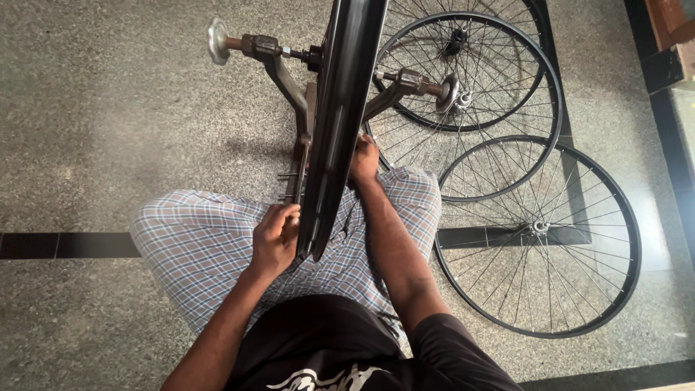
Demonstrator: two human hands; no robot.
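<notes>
While you sit on the speckled stone floor (108, 108) with your checked trousers (210, 239) spread to either side, a black bicycle rim (340, 108) stands upright between your hands, seen edge-on and clamped by its axle in a rusty metal truing stand (289, 80). Your left hand (276, 235) grips the near edge of the rim from the left, fingers curled against its side. Your right hand (364, 161) sits further up on the rim's right side, closed around its edge; whether it pinches a spoke or a small tool I cannot tell. Beyond your right hand, three spoked wheels lie flat on the floor: the nearest wheel (539, 235) just beside your right knee, a second wheel (470, 94) overlapping it further away, and a third wheel (463, 29) past that.
</notes>
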